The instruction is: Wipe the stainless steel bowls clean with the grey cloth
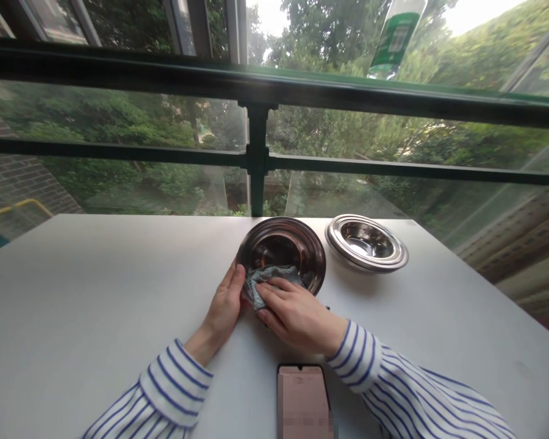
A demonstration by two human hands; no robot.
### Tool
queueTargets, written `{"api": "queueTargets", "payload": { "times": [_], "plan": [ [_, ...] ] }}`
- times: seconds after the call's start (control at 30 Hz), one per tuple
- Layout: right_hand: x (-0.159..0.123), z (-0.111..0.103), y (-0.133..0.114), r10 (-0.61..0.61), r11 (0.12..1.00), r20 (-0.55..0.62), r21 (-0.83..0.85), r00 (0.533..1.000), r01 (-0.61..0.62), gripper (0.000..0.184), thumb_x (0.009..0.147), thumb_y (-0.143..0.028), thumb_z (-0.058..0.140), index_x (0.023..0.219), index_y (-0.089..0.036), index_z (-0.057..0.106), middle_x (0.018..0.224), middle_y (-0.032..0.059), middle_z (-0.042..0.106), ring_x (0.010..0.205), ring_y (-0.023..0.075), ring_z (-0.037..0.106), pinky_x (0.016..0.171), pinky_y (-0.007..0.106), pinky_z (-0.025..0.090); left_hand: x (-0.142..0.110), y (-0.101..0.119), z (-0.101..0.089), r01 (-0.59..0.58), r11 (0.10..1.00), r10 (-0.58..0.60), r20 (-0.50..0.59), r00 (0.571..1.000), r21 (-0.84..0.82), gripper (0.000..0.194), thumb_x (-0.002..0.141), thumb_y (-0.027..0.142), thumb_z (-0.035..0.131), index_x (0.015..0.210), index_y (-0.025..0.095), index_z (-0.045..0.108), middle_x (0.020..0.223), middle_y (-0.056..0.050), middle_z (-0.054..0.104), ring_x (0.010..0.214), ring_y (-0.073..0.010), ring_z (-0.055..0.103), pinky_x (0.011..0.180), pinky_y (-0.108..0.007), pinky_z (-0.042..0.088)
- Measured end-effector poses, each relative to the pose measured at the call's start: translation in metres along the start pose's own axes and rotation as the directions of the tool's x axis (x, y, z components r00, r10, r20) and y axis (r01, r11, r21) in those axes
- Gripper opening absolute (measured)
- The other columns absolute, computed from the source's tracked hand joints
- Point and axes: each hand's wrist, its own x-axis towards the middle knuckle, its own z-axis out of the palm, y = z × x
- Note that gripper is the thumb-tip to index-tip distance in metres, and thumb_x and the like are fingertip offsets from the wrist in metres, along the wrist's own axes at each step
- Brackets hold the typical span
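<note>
Head view: right hand (297, 317) presses grey cloth (269, 280) into steel bowl (283, 241), left hand (222, 299) at rim.
Right fingers (279, 299) pressed together on cloth, left fingers (235, 277) curled against rim; bowl on white worktop (119, 286), second steel bowl (366, 244) just beside.

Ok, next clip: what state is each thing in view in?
Steel bowl: tilted up, held at its rim.
Left hand: holding the bowl's rim.
Right hand: pressing cloth into the bowl.
Grey cloth: crumpled against the bowl's inside.
Second steel bowl: upright, untouched.
Phone: lying flat, screen up.
</note>
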Motion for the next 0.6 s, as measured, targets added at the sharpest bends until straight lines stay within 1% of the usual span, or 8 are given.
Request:
{"api": "queueTargets", "payload": {
  "times": [0.07, 0.13, 0.27, 0.37, 0.47, 0.6],
  "plan": [
    [0.001, 0.002, -0.001, 0.001, 1.000, 0.006, 0.000, 1.000, -0.001, 0.045, 0.093, -0.035, 0.036, 0.130, -0.010, 0.041, 0.123, 0.0116, 0.056, 0.117, 0.0234, 0.045, 0.094, 0.036, 0.041, 0.000, 0.000, -0.001, -0.001, 1.000, 0.001, -0.006, 1.000, -0.004, 0.050, 0.084, 0.043, 0.050, 0.130, 0.024, 0.047, 0.123, -0.006, 0.061, 0.116, -0.0240, 0.052, 0.104, -0.039, 0.033],
    [-0.001, -0.003, 0.000, -0.014, 1.000, 0.039, -0.012, 0.999, 0.014, 0.044, 0.092, -0.036, 0.038, 0.128, -0.011, 0.043, 0.121, 0.0110, 0.058, 0.115, 0.0230, 0.047, 0.093, 0.035, 0.041, 0.000, 0.001, -0.001, -0.002, 1.000, 0.002, -0.023, 1.000, -0.022, 0.050, 0.083, 0.041, 0.051, 0.129, 0.023, 0.048, 0.124, -0.006, 0.060, 0.118, -0.0244, 0.051, 0.104, -0.039, 0.034],
    [-0.009, -0.022, 0.004, 0.005, 0.997, 0.127, -0.075, 0.992, 0.004, 0.032, 0.087, -0.032, 0.047, 0.115, -0.017, 0.054, 0.108, 0.0080, 0.064, 0.100, 0.0222, 0.057, 0.084, 0.036, 0.044, 0.000, 0.007, 0.001, -0.005, 0.998, 0.002, -0.047, 0.999, -0.069, 0.047, 0.083, 0.039, 0.052, 0.128, 0.022, 0.050, 0.127, -0.005, 0.058, 0.123, -0.0241, 0.045, 0.105, -0.038, 0.032],
    [-0.011, -0.029, 0.005, 0.011, 0.993, 0.157, -0.122, 0.988, 0.008, 0.025, 0.086, -0.030, 0.049, 0.105, -0.018, 0.059, 0.100, 0.0073, 0.067, 0.092, 0.0218, 0.059, 0.080, 0.035, 0.044, 0.000, 0.010, 0.002, -0.018, 0.998, 0.016, -0.036, 0.999, -0.058, 0.046, 0.084, 0.038, 0.052, 0.127, 0.022, 0.051, 0.126, -0.005, 0.058, 0.125, -0.0234, 0.043, 0.107, -0.038, 0.030],
    [-0.006, -0.022, 0.002, -0.012, 0.994, 0.138, -0.106, 0.990, 0.027, 0.028, 0.089, -0.030, 0.044, 0.108, -0.015, 0.058, 0.098, 0.0086, 0.067, 0.093, 0.0217, 0.058, 0.080, 0.034, 0.044, -0.001, 0.009, 0.001, -0.020, 0.999, 0.019, -0.019, 1.000, -0.036, 0.045, 0.085, 0.039, 0.050, 0.127, 0.023, 0.051, 0.125, -0.004, 0.059, 0.126, -0.0226, 0.042, 0.107, -0.037, 0.028],
    [0.004, -0.003, -0.003, -0.035, 0.999, 0.025, -0.040, 0.999, 0.036, 0.040, 0.092, -0.034, 0.037, 0.122, -0.010, 0.049, 0.112, 0.0113, 0.062, 0.109, 0.0235, 0.050, 0.088, 0.035, 0.043, -0.003, 0.006, -0.002, 0.000, 1.000, 0.000, 0.005, 1.000, -0.031, 0.046, 0.085, 0.040, 0.049, 0.128, 0.023, 0.049, 0.122, -0.004, 0.061, 0.123, -0.0221, 0.045, 0.107, -0.038, 0.028]
  ]
}}
